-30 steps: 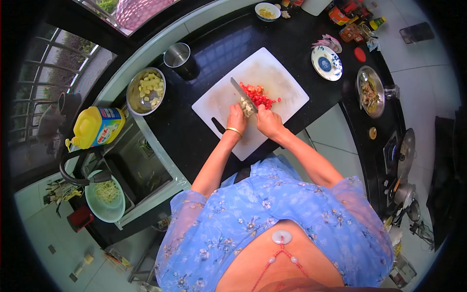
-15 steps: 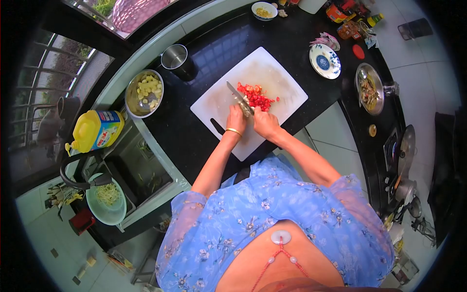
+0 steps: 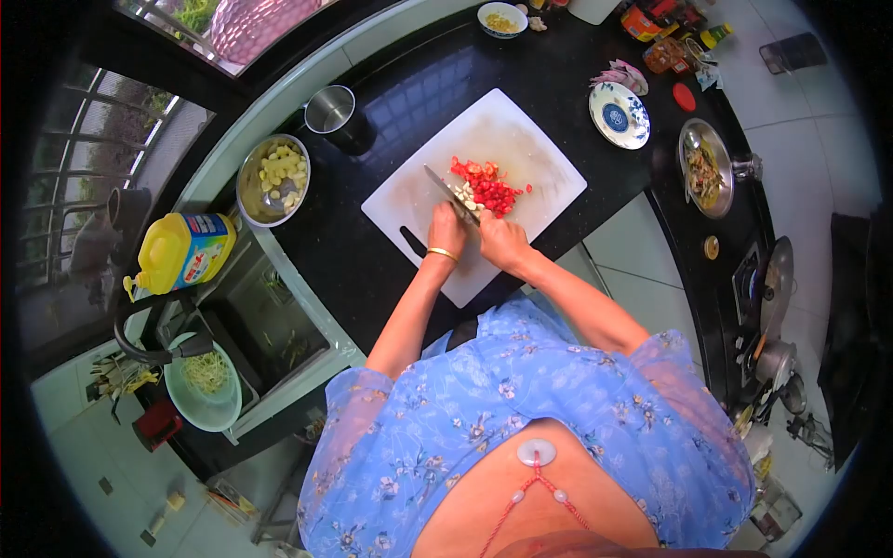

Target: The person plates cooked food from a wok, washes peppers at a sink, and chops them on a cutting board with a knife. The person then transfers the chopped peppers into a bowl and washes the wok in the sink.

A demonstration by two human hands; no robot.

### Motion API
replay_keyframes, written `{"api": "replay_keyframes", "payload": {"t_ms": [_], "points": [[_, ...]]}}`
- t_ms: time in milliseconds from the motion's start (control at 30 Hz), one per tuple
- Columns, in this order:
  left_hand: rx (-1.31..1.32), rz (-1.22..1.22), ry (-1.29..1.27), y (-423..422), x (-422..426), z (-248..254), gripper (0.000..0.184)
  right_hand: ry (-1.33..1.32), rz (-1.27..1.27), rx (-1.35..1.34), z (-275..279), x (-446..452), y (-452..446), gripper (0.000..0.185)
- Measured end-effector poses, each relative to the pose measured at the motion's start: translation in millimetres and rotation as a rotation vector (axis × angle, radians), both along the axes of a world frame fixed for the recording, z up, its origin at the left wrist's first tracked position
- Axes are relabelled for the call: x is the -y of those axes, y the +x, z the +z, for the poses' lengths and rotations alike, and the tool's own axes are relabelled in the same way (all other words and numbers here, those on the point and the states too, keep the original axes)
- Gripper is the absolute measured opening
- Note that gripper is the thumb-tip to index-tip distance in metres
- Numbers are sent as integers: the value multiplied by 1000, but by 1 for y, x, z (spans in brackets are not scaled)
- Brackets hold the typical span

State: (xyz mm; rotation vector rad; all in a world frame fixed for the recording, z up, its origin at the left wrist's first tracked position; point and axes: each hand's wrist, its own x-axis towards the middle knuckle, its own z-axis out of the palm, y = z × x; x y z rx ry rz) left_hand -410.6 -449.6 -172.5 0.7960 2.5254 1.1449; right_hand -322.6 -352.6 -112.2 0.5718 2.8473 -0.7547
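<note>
A white cutting board (image 3: 544, 172) lies on the counter, with a pile of chopped red chili (image 3: 491, 189) near its middle. My right hand (image 3: 503, 242) is closed round the handle of a knife (image 3: 445, 189), whose blade points up and to the left across the board. Small pale garlic pieces (image 3: 468, 193) lie between the blade and the chili. On the blade's left side, my left hand (image 3: 447, 230) has its fingers curled down to the board, close against the knife. What is under those fingertips is hidden.
Left of the board stand a metal bowl of peeled pale pieces (image 3: 249, 191) and a metal cup (image 3: 330, 110). A yellow jug (image 3: 167, 251) is beside the sink (image 3: 270, 325). To the right are a patterned plate (image 3: 619, 116) and a metal dish of food (image 3: 693, 139).
The knife blade has shifted slightly left and down. More pale garlic pieces now show on its right side. Both hands stay in nearly the same place.
</note>
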Motion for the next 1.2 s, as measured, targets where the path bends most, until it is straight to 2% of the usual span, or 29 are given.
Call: {"api": "replay_keyframes", "payload": {"t_ms": [167, 333, 433, 567, 667, 800, 967, 1067, 1200], "points": [[74, 33, -19, 1, 10, 2, 17, -1, 37, 7, -5, 8, 4, 13], [50, 3, -54, 2, 14, 6, 19, -21, 30, -15, 12, 0, 2, 13], [64, -28, -76, 5, 10, -2, 21, 22, -61, -5, 4, -6, 3, 13], [14, -18, -26, 5, -2, -5, 26, 28, -22, -29, -10, -12, 6, 14], [27, -29, -10, 3, -6, -8, 28, 23, -55, -4, 21, -14, 5, 15], [-9, -71, -48, 2, -7, -8, 31, 36, -45, -1, 4, -23, 6, 14], [4, -56, 21, 5, -2, -5, 29, -4, -52, -20, 9, -17, 7, 15], [-5, -38, 36, 3, -5, -3, 29, 40, -22, 28, -7, -19, 5, 15], [37, -13, 31, 6, -4, -1, 32, 16, 3, 23, 5, -17, 3, 15]]}}
